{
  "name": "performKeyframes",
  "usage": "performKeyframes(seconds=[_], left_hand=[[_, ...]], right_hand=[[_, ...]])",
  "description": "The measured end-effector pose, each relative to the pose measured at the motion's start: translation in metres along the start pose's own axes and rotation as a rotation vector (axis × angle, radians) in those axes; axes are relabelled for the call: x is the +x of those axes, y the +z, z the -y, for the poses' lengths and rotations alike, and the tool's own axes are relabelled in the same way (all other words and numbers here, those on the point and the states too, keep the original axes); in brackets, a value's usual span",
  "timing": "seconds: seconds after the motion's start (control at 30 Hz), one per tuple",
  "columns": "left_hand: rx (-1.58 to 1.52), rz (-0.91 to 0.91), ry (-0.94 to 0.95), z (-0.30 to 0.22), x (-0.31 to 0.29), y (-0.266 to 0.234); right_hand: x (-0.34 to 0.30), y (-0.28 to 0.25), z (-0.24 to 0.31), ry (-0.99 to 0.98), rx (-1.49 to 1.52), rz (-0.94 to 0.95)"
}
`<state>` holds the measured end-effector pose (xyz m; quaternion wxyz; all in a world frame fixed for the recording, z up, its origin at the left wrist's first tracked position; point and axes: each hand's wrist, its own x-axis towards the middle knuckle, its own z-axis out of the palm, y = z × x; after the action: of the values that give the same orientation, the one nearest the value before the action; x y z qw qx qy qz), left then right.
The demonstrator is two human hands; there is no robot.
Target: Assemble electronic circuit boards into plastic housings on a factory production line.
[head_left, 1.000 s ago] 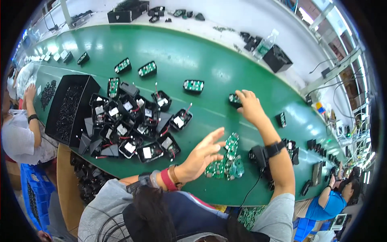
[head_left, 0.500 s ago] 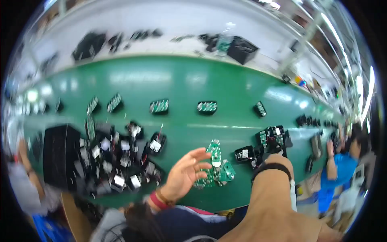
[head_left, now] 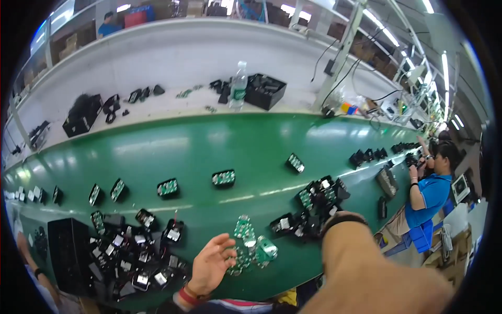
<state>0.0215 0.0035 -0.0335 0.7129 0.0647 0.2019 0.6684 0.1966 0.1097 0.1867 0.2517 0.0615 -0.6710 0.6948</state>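
The left hand (head_left: 210, 264), low and just left of the middle of the frame, is loosely spread with its fingers a little curled, just beside the loose green circuit boards (head_left: 244, 227) at lower centre. The right hand (head_left: 346, 215) reaches to the near edge of the cluster of black housings (head_left: 320, 196) right of centre; its wrist hides the fingers, so I cannot tell whether they grip anything. A larger heap of housings (head_left: 136, 254) fills the lower left, beside a black box (head_left: 68, 256) on the green table (head_left: 261, 136)
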Motion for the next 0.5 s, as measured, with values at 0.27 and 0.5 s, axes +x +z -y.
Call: performKeyframes(seconds=[0.27,0.5], left_hand=[[0.034,-0.057,-0.034,0.004,0.002,0.005],[0.032,0.016,-0.012,0.003,0.001,0.006]], right_hand=[[-0.078,-0.016,0.033,0.085,0.265,0.103],[-0.203,-0.056,0.068,0.165,0.609,0.276]])
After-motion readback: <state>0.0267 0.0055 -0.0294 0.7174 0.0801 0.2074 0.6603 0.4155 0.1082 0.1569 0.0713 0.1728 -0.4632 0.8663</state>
